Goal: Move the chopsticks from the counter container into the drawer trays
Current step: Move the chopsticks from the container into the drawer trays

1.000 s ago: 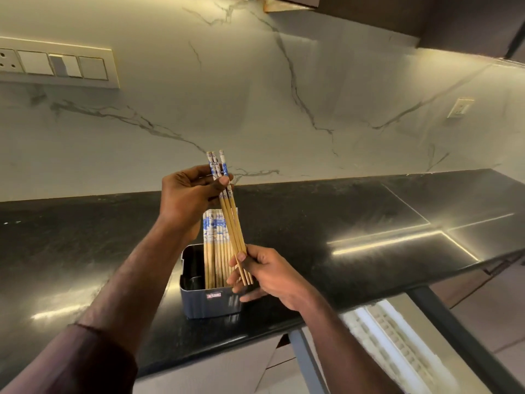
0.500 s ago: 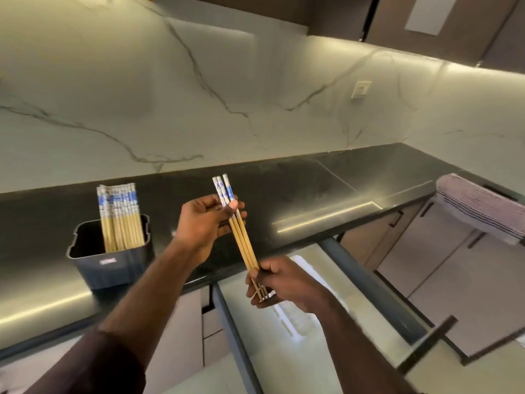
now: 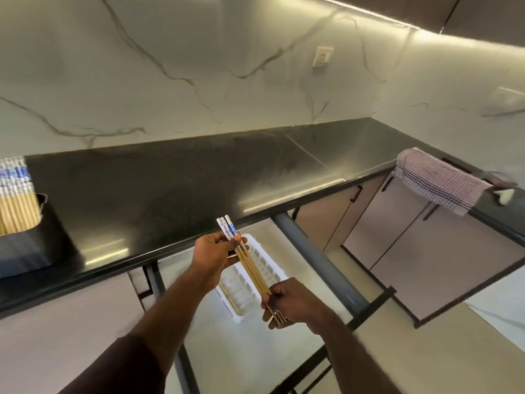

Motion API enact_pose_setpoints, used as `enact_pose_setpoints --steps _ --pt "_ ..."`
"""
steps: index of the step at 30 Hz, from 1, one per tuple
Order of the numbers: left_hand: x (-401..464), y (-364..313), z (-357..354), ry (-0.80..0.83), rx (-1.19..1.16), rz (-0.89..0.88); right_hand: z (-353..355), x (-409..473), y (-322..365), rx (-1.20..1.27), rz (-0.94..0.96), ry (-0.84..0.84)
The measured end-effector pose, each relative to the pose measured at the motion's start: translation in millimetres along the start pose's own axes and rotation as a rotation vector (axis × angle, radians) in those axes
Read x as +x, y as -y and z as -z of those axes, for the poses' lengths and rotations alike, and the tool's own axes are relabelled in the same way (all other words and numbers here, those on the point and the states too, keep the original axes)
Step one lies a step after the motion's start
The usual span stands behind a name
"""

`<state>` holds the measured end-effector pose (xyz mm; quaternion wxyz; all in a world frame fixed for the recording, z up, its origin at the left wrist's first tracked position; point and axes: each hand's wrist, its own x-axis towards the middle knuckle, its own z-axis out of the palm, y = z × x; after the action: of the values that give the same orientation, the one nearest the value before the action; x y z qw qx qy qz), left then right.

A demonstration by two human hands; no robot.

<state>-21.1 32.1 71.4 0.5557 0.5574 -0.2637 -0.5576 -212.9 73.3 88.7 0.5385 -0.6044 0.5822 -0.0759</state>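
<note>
right hand (image 3: pixel 295 304): nearest, fingers curled round the plain tips of the small bundle of bamboo chopsticks with blue-and-white patterned tops (image 3: pixel 250 265).
left hand (image 3: pixel 216 255): pinching the patterned top end, so the bundle's held at both ends above the open drawer.
white slotted plastic tray (image 3: pixel 262 264): in the drawer, right under the bundle.
handling: probably light, stiff, smooth sticks, so they could slide apart; gripping both ends looks smart.
dark square container (image 3: pixel 27 248): far left on the black counter (image 3: pixel 176 191), plenty more chopsticks standing inside.

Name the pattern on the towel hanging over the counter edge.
Towel: white with dark stripes or checks, head view.
</note>
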Motion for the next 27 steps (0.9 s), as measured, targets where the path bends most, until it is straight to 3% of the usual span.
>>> enact_pose_setpoints --steps 8,16,21,27 --pt "79.9 76.2 -6.8 -0.109 0.08 0.176 10.6 86.7 -36.1 -0.032 -0.219 0.032" --pt "136.2 124.1 13.2 -0.231 0.321 0.249 -9.6 164.8 -48.2 0.07 -0.356 0.099" --pt "150.0 141.6 16.0 -0.261 0.55 0.208 -22.3 204.9 -51.3 0.108 -0.391 0.072" --pt "153.0 162.4 21.4 -0.114 1.035 0.087 -43.4 236.6 -54.7 0.108 -0.433 0.064"
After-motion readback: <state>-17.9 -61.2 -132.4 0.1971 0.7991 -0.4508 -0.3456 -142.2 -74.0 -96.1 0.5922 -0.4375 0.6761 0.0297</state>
